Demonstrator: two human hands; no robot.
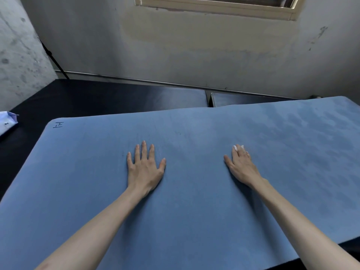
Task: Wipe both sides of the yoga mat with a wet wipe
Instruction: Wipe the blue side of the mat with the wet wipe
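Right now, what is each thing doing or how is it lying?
yoga mat: unrolled flat, darker damp-looking patches on its right part.
wet wipe: bunched under the right hand's fingers, on the mat.
left hand: flat on the mat, fingers spread.
right hand: pressing the wipe down.
wipes pack: lying at the left edge.

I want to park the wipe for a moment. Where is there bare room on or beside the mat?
Bare patches: the yoga mat between the left hand and right hand, its left part toward the corner mark, and the dark surface behind it. A packet takes the far left edge.
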